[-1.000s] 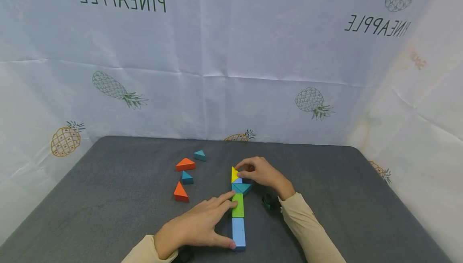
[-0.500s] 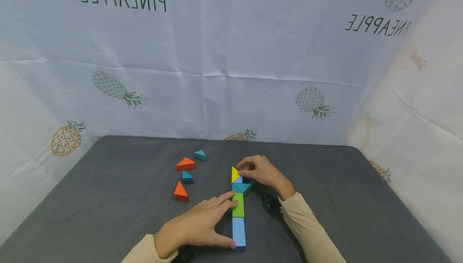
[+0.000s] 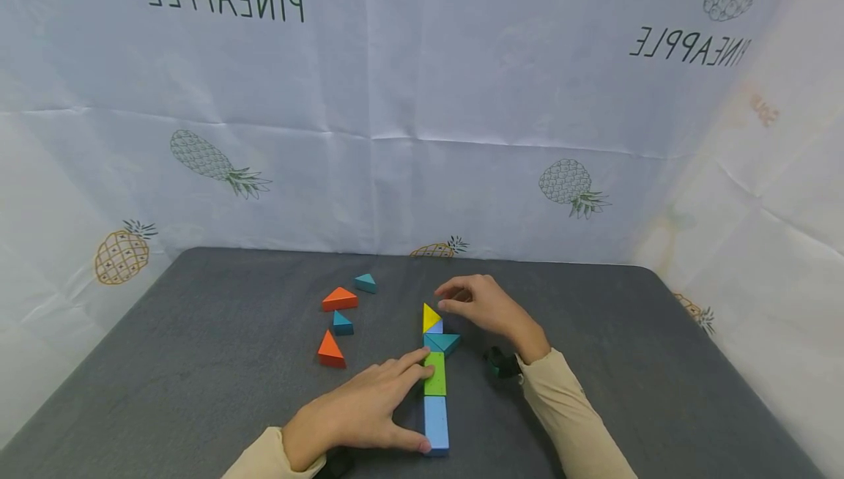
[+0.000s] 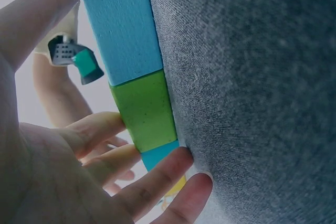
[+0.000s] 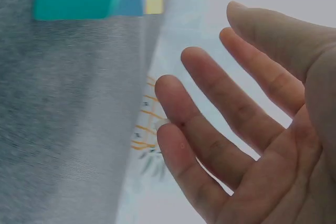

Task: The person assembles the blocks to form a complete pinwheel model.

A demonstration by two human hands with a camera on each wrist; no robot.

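Note:
A column of blocks lies on the dark table: a light blue block nearest, then a green block, teal triangles, a small periwinkle piece and a yellow triangle at the far end. My left hand rests along the column's left side, its thumb at the light blue block and its fingers by the green block and a teal triangle. The left wrist view shows these fingers spread. My right hand hovers just right of the yellow triangle, apart from it, with nothing in its loosely bent fingers.
Left of the column lie two orange triangular blocks and two teal triangular blocks. The grey table ends at a hanging white cloth printed with pineapples.
My right hand has let go of the yellow triangle and drawn back a little, up and to the right. The left hand and the blocks look unmoved.

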